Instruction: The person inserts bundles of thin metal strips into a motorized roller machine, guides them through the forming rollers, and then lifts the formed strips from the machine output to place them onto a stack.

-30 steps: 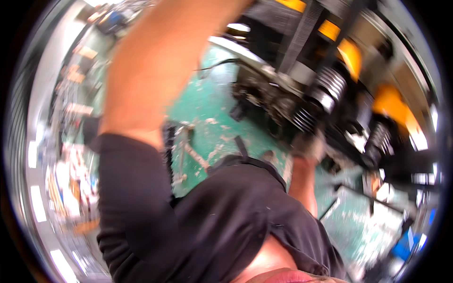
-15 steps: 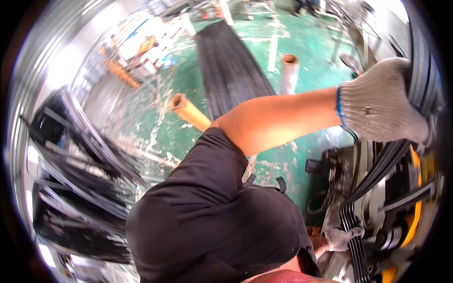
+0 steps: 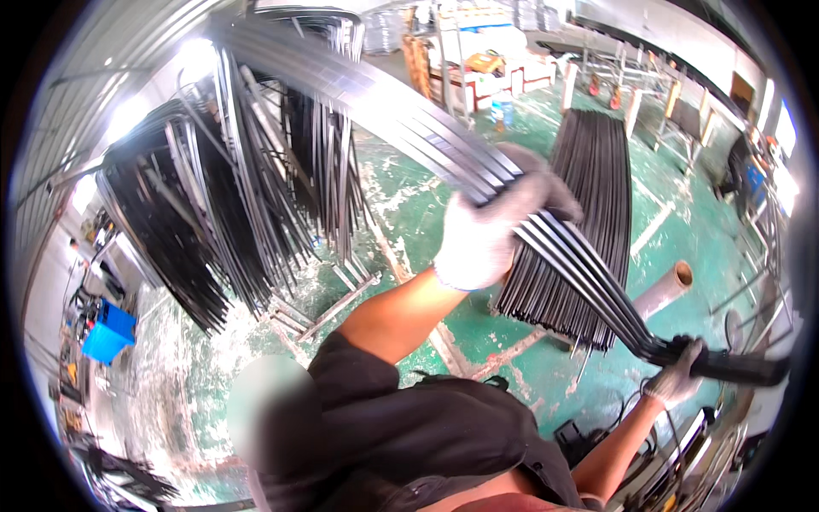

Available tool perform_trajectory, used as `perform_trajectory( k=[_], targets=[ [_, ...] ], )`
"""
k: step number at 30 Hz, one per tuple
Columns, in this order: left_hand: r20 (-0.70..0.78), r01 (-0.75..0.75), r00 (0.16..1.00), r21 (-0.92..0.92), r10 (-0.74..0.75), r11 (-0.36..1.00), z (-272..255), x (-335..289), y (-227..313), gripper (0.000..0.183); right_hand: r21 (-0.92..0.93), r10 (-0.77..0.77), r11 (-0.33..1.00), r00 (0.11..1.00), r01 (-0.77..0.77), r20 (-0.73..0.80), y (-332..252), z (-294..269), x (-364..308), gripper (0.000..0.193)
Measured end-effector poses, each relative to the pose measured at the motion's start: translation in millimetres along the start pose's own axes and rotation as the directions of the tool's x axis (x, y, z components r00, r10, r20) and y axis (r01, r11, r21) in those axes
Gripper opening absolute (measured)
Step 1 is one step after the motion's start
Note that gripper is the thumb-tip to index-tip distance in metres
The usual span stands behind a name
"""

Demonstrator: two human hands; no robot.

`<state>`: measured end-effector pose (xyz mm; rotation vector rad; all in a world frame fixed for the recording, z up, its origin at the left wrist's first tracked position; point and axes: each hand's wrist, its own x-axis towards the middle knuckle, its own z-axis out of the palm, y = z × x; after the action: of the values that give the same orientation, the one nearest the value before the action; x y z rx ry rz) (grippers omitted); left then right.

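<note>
A bundle of several long, shiny black strips [image 3: 589, 273] runs slantwise across the view, from the upper left to the right edge. My left hand [image 3: 486, 235], in a pale knit glove, is closed around the bundle near the middle of the picture. Lower at the right, my gloved right hand [image 3: 676, 380] grips the same strips close to where they bend. Beyond that hand the dark end sticks out sideways. Motion smears the upper left part of the bundle.
Behind the bundle lies a long stack of dark strips [image 3: 589, 179] on a low support. Many black strips hang from a rack [image 3: 230, 188] at the left. A cardboard tube [image 3: 664, 292] stands on the green floor. Farther left is a blue bin [image 3: 109, 331]; machine parts [image 3: 682, 469] lie lower right.
My view has turned toward the right, away from the machine. My left hand has moved from the far right to the middle, with the strips now stretched up to the left. Both hands hold them.
</note>
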<state>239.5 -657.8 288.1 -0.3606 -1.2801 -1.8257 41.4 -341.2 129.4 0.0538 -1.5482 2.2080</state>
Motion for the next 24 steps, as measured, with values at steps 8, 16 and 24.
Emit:
perform_trajectory(
  k=[8,16,24],
  targets=[
    [-0.407,-0.206,0.878,0.155,0.252,0.966,-71,-42,74,0.019,0.06,-0.131,0.991,0.871,0.117,0.473,-26,241,33,0.027],
    [-0.636,-0.464,0.632,0.148,0.443,0.874,-166,-36,111,0.011,0.051,-0.292,0.916,0.572,0.399,0.766,-110,499,-45,0.04],
    [-0.624,-0.118,0.781,-0.111,0.023,0.987,-264,-29,124,0.036,0.308,-0.624,0.565,0.152,0.766,0.767,-178,737,-165,0.054]
  ],
)
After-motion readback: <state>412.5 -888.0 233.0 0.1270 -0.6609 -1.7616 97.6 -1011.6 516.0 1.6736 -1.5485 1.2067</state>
